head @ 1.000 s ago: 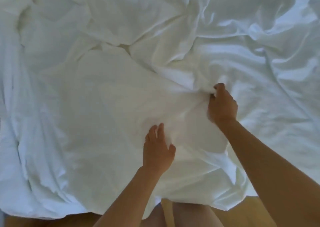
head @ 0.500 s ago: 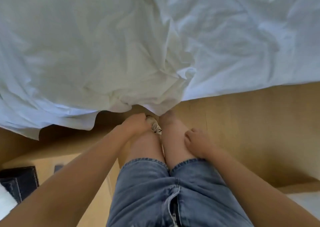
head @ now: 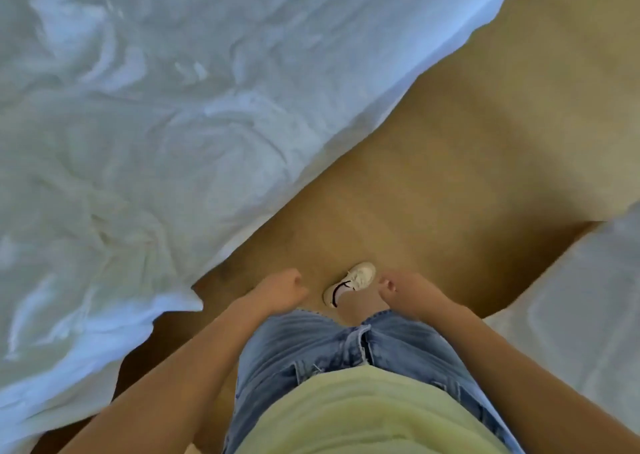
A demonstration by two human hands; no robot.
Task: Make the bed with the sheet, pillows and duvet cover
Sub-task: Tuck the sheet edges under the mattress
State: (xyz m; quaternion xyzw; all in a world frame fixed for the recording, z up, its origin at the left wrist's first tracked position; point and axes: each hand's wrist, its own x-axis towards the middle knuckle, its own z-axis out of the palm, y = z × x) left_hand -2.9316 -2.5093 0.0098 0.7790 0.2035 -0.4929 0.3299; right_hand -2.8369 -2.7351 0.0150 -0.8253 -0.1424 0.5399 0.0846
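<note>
Contact with white bedding (head: pixel 156 124) (sheet or duvet cover, unclear) has ended: left hand (head: pixel 280 290) and right hand (head: pixel 408 294) hang loosely curled, empty. Bedding lies rumpled at the person's left; repositioning likely.

We record the bed linen (head: pixel 156 124) as plain white, with bluish shading in its creases. The floor (head: pixel 450 162) is a uniform ochre tan. The sneaker (head: pixel 351 280) is white with one black curved stripe. The denim shorts (head: pixel 311 349) are faded light blue. The top (head: pixel 363 415) is pale yellow-green, unpatterned.
</note>
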